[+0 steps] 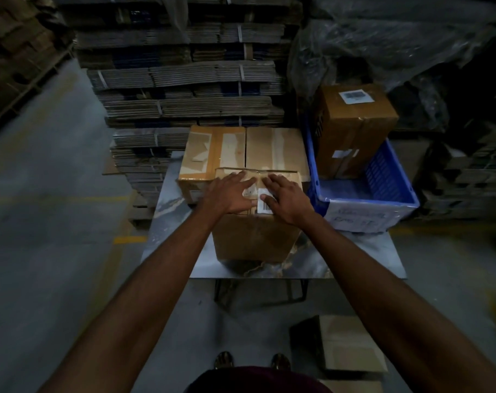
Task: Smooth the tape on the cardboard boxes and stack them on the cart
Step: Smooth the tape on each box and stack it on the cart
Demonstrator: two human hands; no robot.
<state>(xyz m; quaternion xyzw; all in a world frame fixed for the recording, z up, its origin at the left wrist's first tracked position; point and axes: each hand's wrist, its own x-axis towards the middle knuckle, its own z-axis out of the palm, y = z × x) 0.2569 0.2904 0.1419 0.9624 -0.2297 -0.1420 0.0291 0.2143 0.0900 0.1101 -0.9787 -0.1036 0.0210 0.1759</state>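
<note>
Brown cardboard box (pixel 255 239) standing near the front of a shiny grey marbled table top (pixel 354 259); clear tape seam (pixel 258 177) running down the middle of the lid; small white barcode sticker (pixel 265 204) stuck on the lid beside the seam. Left hand (pixel 229 194) lying flat on the lid, fingers straight and spread a little, holding nothing; right hand (pixel 286 197) lying flat on the lid too, fingers straight, thumb touching the sticker; both hands just beside each other, one on each side of the seam. Two more brown cardboard boxes with pale tape strips (pixel 241 148) side by side behind the front box, touching it. Blue plastic crate (pixel 383 199) on the right side of the table top, with a white paper with writing on its front wall; tall brown box with a white label (pixel 354 123) standing tilted inside the crate. High pile of flat folded cardboard sheets (pixel 184 89) behind the table; clear plastic wrap over dark goods (pixel 397 38) at the back right; grey concrete floor with yellow lines (pixel 56 194) on the left; pale box on the floor (pixel 349 344) near the feet.
</note>
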